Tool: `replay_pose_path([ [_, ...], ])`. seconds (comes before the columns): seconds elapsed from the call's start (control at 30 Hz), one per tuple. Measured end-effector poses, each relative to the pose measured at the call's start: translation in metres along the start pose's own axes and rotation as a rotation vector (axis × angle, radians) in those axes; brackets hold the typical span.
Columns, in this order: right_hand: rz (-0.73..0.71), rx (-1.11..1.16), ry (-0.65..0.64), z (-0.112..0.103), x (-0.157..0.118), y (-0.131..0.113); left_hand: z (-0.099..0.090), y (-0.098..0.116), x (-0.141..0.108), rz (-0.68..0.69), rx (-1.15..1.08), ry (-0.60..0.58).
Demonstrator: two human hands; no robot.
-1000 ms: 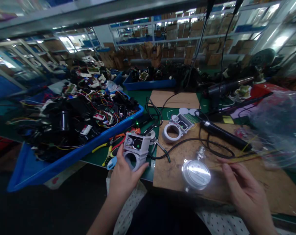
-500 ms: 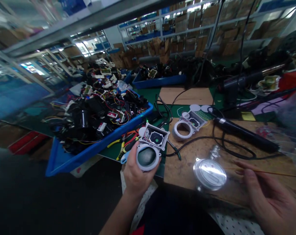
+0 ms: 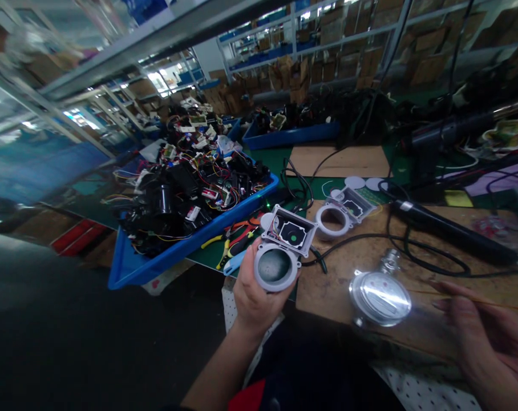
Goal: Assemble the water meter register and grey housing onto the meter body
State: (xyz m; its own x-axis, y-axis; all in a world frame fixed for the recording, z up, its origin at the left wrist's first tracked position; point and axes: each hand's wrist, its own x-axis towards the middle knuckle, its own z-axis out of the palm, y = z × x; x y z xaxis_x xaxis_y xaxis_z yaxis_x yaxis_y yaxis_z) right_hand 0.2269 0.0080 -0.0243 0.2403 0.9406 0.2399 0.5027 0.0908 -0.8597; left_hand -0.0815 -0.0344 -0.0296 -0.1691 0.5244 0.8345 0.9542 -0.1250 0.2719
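Observation:
My left hand [image 3: 259, 302] is closed around a grey plastic housing [image 3: 276, 267], raised above the bench's near edge. The housing joins a round ring to a rectangular box with a black square part inside. On the right, my right hand [image 3: 485, 337] pinches a thin orange strand, perhaps a wire [image 3: 505, 305], over the wooden board. Between the hands, a shiny round metal-and-clear gauge-like unit [image 3: 381, 298] with a threaded fitting lies on the board. A second grey housing [image 3: 334, 221] rests behind it.
A blue tray [image 3: 190, 240] heaped with black parts and wires stands left. Pliers [image 3: 242, 237] lie beside it. A black cylindrical tool [image 3: 456, 234] with a looping cable crosses the wooden board [image 3: 327, 291]. Another blue tray [image 3: 293, 136] and a cardboard sheet [image 3: 340, 161] are behind.
The whole view has shifted, so bench and hands appear farther right. Both hands keep their grips, with the housing and the strand held much as before.

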Motion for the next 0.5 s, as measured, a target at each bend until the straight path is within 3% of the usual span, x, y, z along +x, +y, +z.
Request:
replay_pose_path([
  [0.2,0.001,0.027,0.014,-0.003,0.001,-0.01,-0.004,0.011,0.003,-0.024,0.005,0.022],
  [0.3,0.006,0.102,0.011,-0.001,0.005,-0.012,-0.006,0.024,0.008,-0.174,-0.125,-0.004],
  [0.4,0.099,0.246,-0.028,0.001,0.013,-0.007,-0.006,0.039,0.016,-0.337,-0.278,-0.047],
  [0.5,0.164,0.318,-0.089,0.003,0.023,0.003,-0.002,0.056,0.023,-0.37,-0.357,-0.097],
])
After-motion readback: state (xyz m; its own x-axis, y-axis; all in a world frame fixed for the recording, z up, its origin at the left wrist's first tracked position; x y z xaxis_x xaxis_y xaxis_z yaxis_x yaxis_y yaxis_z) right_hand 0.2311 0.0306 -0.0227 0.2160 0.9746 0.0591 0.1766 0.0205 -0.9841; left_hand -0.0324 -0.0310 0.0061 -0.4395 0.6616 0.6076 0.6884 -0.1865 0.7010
